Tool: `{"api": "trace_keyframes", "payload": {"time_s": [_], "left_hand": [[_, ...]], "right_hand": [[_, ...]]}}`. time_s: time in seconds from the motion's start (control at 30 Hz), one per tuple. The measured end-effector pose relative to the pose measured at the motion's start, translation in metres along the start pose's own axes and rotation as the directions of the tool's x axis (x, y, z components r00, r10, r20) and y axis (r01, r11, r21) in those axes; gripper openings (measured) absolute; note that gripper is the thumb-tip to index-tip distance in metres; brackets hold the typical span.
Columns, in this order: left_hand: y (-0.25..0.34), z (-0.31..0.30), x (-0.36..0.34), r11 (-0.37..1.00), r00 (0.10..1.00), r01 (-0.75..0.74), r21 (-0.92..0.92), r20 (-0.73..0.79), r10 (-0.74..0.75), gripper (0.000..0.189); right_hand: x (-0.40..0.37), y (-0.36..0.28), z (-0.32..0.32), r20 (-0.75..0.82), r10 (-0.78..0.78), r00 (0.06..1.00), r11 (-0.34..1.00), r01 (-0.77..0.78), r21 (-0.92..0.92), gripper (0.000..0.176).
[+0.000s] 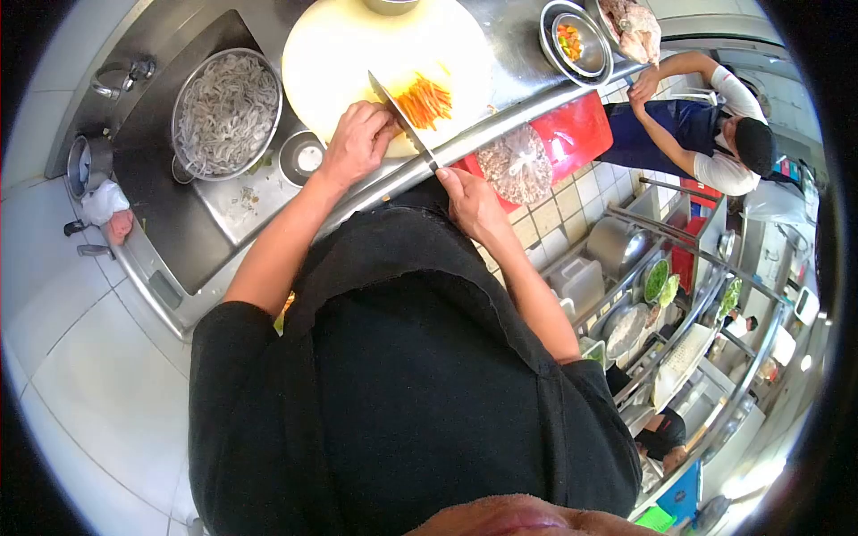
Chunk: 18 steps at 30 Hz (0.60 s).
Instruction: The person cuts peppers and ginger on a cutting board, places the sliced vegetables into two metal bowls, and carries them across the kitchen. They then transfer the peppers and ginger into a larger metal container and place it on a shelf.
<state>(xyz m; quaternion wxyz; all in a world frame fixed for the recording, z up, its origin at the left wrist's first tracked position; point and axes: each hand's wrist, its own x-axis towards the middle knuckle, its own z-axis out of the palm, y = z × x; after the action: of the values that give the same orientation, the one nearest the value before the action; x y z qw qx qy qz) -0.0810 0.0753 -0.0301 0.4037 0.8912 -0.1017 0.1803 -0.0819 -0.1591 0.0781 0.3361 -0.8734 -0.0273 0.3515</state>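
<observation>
My right hand [472,204] is closed round the handle of a knife [404,122], whose blade lies across the round pale cutting board [335,54]. Thin orange strips [424,101] are heaped on the board, just right of the blade. On the blade's other side, my left hand [362,141] rests at the board's near edge with its fingers curled; whatever is beneath the fingertips is hidden. A small metal bowl [302,157] stands beside my left wrist.
A large bowl of pale strips [226,113] sits over the sink [156,183] at left. Nested bowls with chopped pieces [569,41] and raw meat [632,29] are at upper right. A co-worker [693,125] stands beyond a red crate [576,134].
</observation>
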Motion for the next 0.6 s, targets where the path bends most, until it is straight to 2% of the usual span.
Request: {"api": "trace_keyframes", "payload": {"time_s": [0.1, 0.2, 0.33, 0.43, 0.5, 0.6], "left_hand": [[0.000, -0.003, 0.000, 1.000, 1.000, 0.006, 0.022, -0.005, -0.006, 0.019], [0.002, -0.001, -0.005, 1.000, 0.999, 0.015, -0.001, -0.032, -0.015, 0.019], [0.008, -0.006, -0.009, 0.995, 0.994, 0.094, -0.020, -0.052, -0.095, 0.016], [-0.001, -0.010, -0.009, 0.993, 0.999, -0.036, 0.110, -0.018, 0.039, 0.013], [0.002, -0.011, -0.011, 0.990, 0.999, -0.029, 0.140, -0.018, 0.032, 0.014], [0.003, -0.012, -0.014, 0.990, 1.000, -0.001, 0.138, -0.018, 0.004, 0.016]], "right_hand": [[-0.019, -0.015, -0.016, 0.094, 0.130, 0.987, 0.990, -0.134, 0.042, 0.051], [-0.014, 0.003, 0.001, -0.016, -0.014, 1.000, 1.000, 0.014, 0.004, 0.051], [-0.001, 0.009, 0.008, -0.003, -0.019, 1.000, 0.999, 0.019, 0.035, 0.051], [0.005, 0.015, 0.002, 0.034, 0.009, 0.999, 0.996, -0.013, 0.093, 0.051], [0.004, 0.010, -0.006, 0.055, 0.053, 0.997, 0.992, -0.059, 0.115, 0.051], [0.000, 0.015, 0.001, -0.003, -0.026, 1.000, 0.997, 0.026, 0.072, 0.051]]}}
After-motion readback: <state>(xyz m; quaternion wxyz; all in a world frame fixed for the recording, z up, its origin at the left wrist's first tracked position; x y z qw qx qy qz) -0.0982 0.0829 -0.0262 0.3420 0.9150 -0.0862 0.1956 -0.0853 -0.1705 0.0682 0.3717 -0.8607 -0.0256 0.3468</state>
